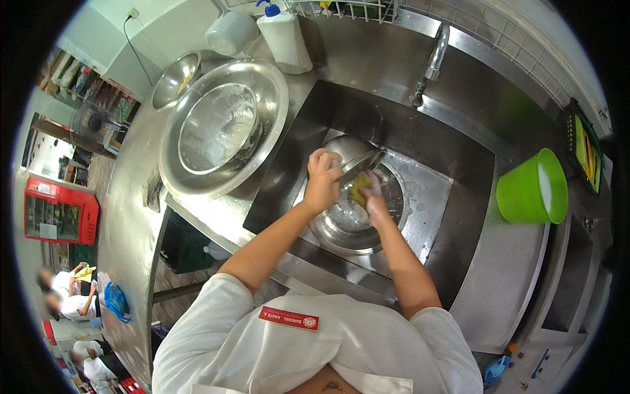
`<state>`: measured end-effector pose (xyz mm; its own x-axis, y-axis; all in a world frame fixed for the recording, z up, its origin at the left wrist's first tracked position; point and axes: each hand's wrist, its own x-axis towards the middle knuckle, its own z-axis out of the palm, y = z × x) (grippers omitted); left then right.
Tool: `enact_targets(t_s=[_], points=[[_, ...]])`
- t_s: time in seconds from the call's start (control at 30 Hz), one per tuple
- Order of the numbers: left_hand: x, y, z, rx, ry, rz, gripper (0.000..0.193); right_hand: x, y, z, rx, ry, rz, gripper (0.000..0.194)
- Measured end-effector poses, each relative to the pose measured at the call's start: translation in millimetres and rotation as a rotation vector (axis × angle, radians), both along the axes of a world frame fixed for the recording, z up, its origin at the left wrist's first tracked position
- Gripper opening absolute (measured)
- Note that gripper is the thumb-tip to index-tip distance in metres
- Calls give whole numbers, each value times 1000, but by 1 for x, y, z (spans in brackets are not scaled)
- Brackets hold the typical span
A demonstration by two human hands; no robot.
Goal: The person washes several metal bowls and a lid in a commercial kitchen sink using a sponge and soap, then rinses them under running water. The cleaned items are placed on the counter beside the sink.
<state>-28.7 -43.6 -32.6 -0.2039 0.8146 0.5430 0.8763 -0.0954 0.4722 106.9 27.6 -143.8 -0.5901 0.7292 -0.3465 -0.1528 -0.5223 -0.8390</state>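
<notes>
Over the stainless steel sink [433, 197], my left hand [323, 178] grips a tilted metal bowl [352, 150] by its side. My right hand [372, 194] holds a yellow-green sponge [361, 188] against or close to the inside of that bowl; motion blur hides the exact contact. Below both hands, a wider steel basin [344, 239] rests on the sink floor with some wet, sudsy liquid in it. The tilted bowl covers part of this basin.
A chrome faucet [435, 61] rises behind the sink. Left on the counter, a large steel basin [170, 162] holds a soapy bowl [216, 128], near a white pump bottle [285, 42]. A green bucket [522, 189] stands at the right. Several people [74, 295] are far left.
</notes>
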Motion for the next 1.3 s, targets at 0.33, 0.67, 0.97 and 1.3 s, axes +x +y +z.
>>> enact_targets(t_s=[0.33, 0.67, 0.97, 1.3], points=[[18, -7, 56, 32, -388, -45, 15, -16, -2, 15, 1662, -752, 616, 46], [28, 5, 62, 20, -683, -115, 13, -38, -29, 48, 1262, -679, -26, 50], [3, 2, 88, 200, -936, -77, 19, 14, 21, 79, 1332, -577, 615, 34], [36, -3, 90, 164, -1297, -32, 23, -18, -3, 139, 1300, -191, 201, 51]])
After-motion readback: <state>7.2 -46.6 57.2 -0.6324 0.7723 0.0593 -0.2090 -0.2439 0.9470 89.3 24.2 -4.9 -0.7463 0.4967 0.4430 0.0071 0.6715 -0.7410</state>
